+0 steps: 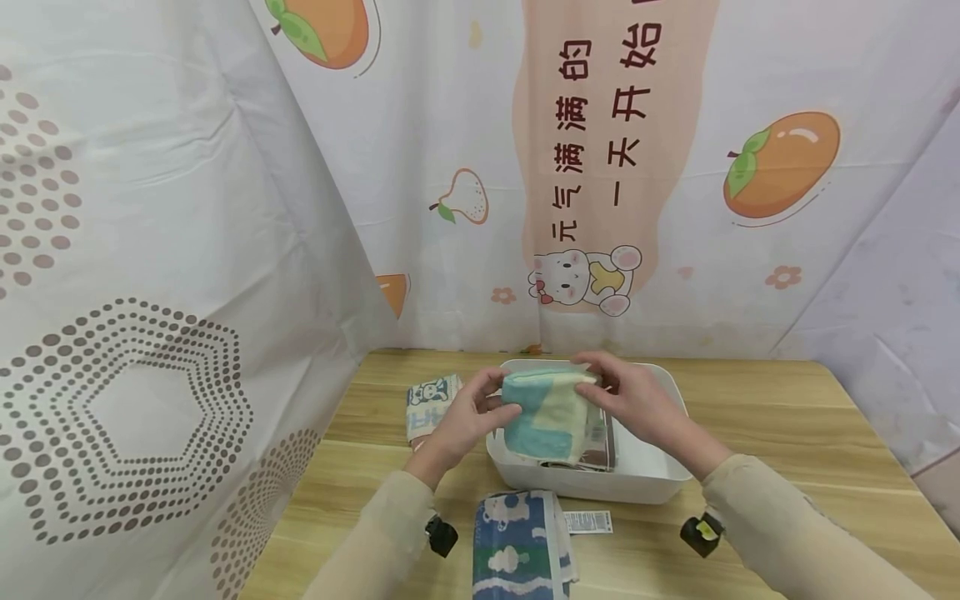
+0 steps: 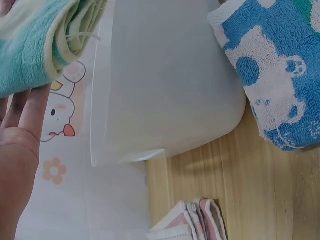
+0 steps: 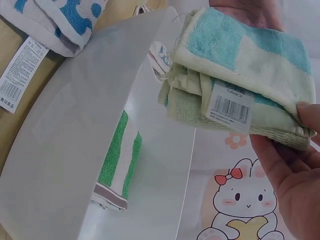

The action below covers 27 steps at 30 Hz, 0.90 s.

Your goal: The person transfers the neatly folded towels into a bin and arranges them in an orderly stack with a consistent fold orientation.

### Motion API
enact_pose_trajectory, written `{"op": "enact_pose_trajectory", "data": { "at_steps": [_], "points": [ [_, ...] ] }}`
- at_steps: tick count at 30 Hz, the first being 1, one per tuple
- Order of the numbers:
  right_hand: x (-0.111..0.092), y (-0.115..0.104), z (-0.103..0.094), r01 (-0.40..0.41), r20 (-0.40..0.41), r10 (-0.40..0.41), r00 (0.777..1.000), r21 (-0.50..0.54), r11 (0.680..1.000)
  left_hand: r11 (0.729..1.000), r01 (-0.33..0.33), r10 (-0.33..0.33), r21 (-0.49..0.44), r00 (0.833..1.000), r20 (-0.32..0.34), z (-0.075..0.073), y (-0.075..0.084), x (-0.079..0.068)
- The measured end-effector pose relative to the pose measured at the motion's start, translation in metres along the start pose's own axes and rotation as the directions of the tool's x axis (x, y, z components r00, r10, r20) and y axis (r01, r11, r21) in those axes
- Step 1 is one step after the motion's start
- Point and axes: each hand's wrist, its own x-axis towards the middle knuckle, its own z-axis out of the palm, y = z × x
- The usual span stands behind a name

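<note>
A folded teal-and-cream towel (image 1: pixel 543 417) is held up over a white plastic bin (image 1: pixel 645 487). My left hand (image 1: pixel 468 412) grips its left edge; the left wrist view shows those fingers (image 2: pixel 34 112) under the fold. At the opposite edge, my right hand (image 1: pixel 630 396) pinches the towel, its thumb (image 3: pixel 310 116) on top and other fingers below. A paper label with a barcode (image 3: pixel 230 106) hangs from the layered edge. Inside the bin lies a green-and-white striped towel (image 3: pixel 120 160) with a brown band, and a pale patterned towel (image 3: pixel 160 57) shows farther along.
In front of the bin lies a folded blue towel (image 1: pixel 517 542) with a white label (image 1: pixel 588 522). A small cream-and-blue towel (image 1: pixel 431 404) rests on the wooden table (image 1: pixel 765 417), left of the bin. Printed curtains (image 1: pixel 450 275) hang behind and at the left.
</note>
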Motion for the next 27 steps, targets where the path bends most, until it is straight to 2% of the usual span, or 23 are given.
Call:
{"op": "enact_pose_trajectory", "data": {
  "at_steps": [8, 16, 23, 27],
  "points": [
    [-0.001, 0.001, 0.001, 0.0, -0.008, 0.0, 1.0, -0.015, 1.0, 0.999, 0.018, -0.014, 0.029, 0.994, -0.11, 0.009, 0.002, 0.002],
    [-0.002, 0.003, 0.003, -0.024, -0.008, 0.024, 1.0, 0.036, 0.999, 1.0, 0.021, -0.018, 0.014, 0.982, -0.187, 0.016, 0.0, 0.005],
    [-0.004, 0.004, 0.005, -0.084, 0.032, 0.081, 0.996, 0.127, 0.988, 0.996, 0.061, -0.075, -0.058, 0.957, -0.279, 0.022, 0.0, 0.009],
    [-0.005, 0.005, 0.008, -0.105, 0.067, 0.092, 0.994, 0.221, 0.97, 0.991, 0.041, -0.078, -0.129, 0.952, -0.297, 0.025, 0.002, 0.01]
  ]
}}
